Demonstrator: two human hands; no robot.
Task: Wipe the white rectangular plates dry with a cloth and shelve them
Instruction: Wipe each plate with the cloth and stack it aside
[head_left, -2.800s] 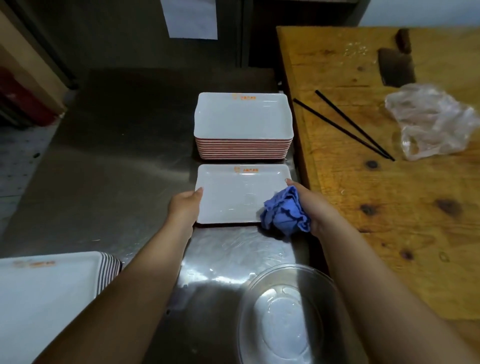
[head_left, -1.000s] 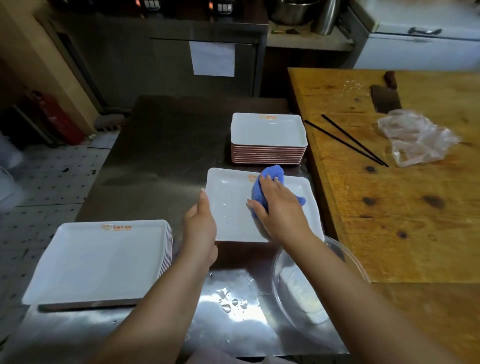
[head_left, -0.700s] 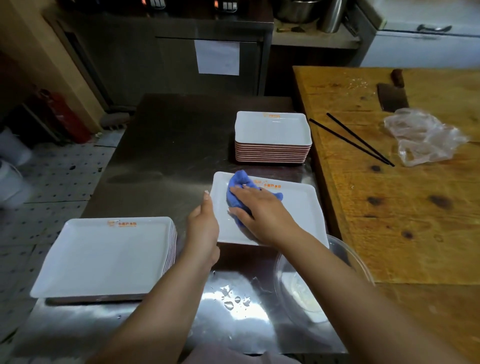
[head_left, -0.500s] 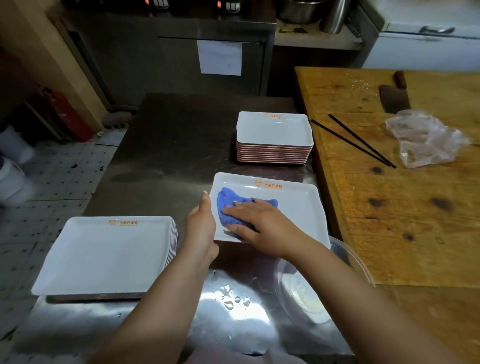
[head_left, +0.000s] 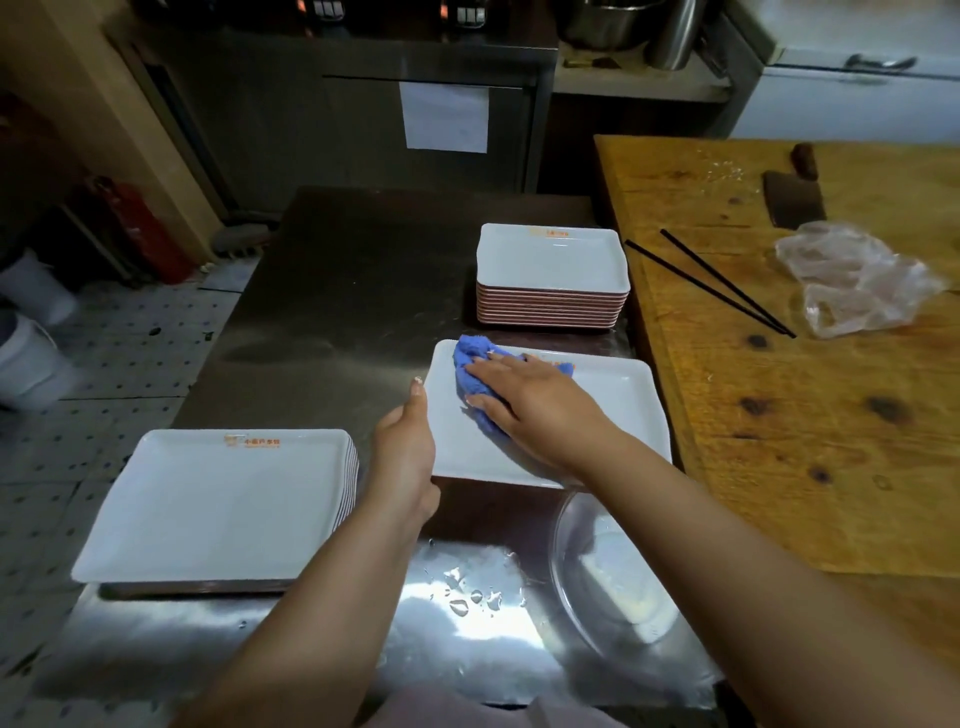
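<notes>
My right hand (head_left: 524, 400) lay flat on the blue cloth (head_left: 475, 374), fingers spread and pressing it down onto the far-left part of the white plate (head_left: 613, 415), which sat flat on the steel counter (head_left: 353, 291). The cloth was bunched under my palm, with a fold poking out beyond my fingertips toward the plate's far-left corner. My left hand (head_left: 408, 452) gripped the plate's left rim, thumb stretched along the edge and the other fingers curled below it, out of sight. Just beyond the plate stood a stack of plates (head_left: 551, 278) with red undersides. Left of the plate, close by my left wrist, sat a second stack (head_left: 218, 504). A clear glass bowl (head_left: 608, 577) rested just on the near side of the plate, partly beneath my right forearm, with water drops (head_left: 472, 592) left of it. To the right of the plate ran a wooden block (head_left: 810, 395).
</notes>
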